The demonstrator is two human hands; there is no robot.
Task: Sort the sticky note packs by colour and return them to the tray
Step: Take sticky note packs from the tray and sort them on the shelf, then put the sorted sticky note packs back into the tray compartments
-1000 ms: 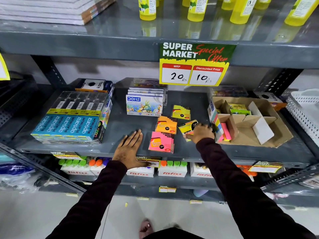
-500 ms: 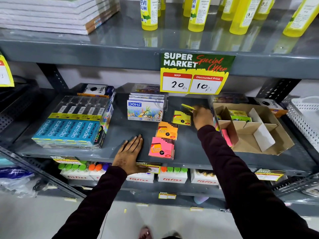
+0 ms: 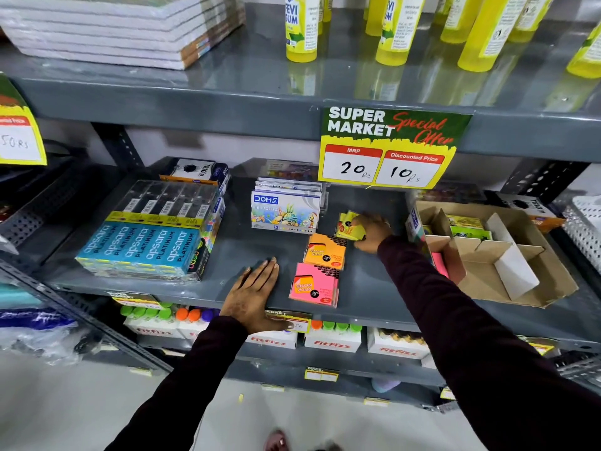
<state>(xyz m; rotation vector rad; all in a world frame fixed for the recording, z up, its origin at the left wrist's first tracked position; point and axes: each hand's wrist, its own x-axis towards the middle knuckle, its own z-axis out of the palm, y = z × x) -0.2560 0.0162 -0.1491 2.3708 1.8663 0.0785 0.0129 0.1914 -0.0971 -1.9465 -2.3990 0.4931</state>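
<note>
Three stacks of sticky note packs lie in a row on the grey middle shelf: pink packs [image 3: 313, 285] nearest me, orange packs [image 3: 325, 252] behind them, yellow packs [image 3: 349, 225] farthest back. My right hand [image 3: 372, 232] rests on the yellow stack, fingers closed around its top pack. The cardboard tray [image 3: 533, 281] with dividers stands to the right; green and yellow packs [image 3: 468, 227] sit in its back compartment and a pink pack [image 3: 440, 264] leans at its left side. My left hand [image 3: 253, 296] lies flat on the shelf's front edge, fingers spread, holding nothing.
A Doms pastel box [image 3: 284, 209] stands just left of the yellow stack. Blue Apsara pencil boxes [image 3: 143, 245] fill the shelf's left part. A price sign [image 3: 390, 148] hangs from the upper shelf, which carries yellow glue bottles [image 3: 300, 27]. A white basket [image 3: 585, 229] is at far right.
My right hand carried a yellow pack from near the tray's front corner back to the yellow stack and now sits on top of it. My left hand stayed put.
</note>
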